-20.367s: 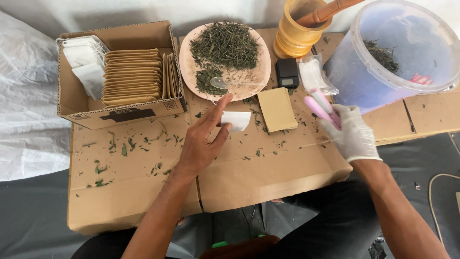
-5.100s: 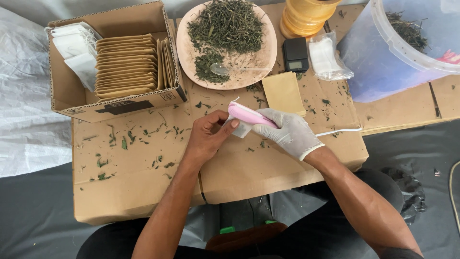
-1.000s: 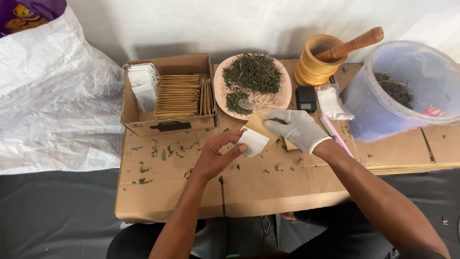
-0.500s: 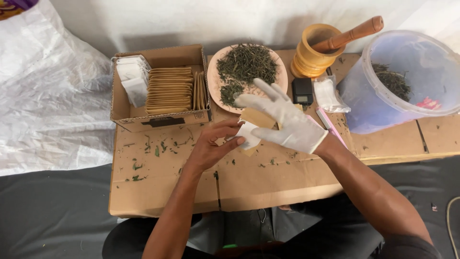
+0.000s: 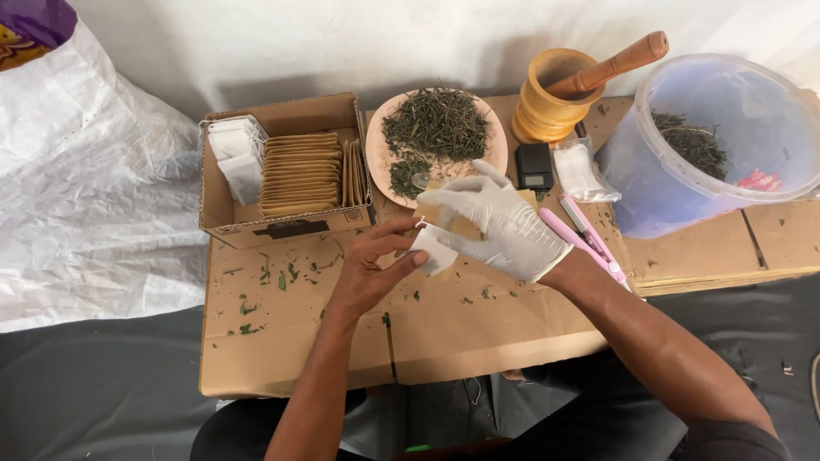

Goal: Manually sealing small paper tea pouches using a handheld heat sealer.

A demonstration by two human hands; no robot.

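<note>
A small white tea bag (image 5: 434,251) is pinched between the thumb and fingers of the bare left hand (image 5: 369,269), held just above the cardboard counter (image 5: 478,329). A tan paper envelope (image 5: 461,224) is grasped by the gloved right hand (image 5: 504,229), its other fingers spread, directly behind the bag and touching it. The step in hand appears to be slipping the bag into the envelope (its mouth is hidden by the glove); the envelope's mouth would need to be held open and the bag's edge lined up with it. A pink sealing tool (image 5: 588,239) lies just right of the wrist. Beyond are seen 1 plate of dried herb (image 5: 436,130), a small scale (image 5: 535,165), and a box of envelopes (image 5: 295,171).
</note>
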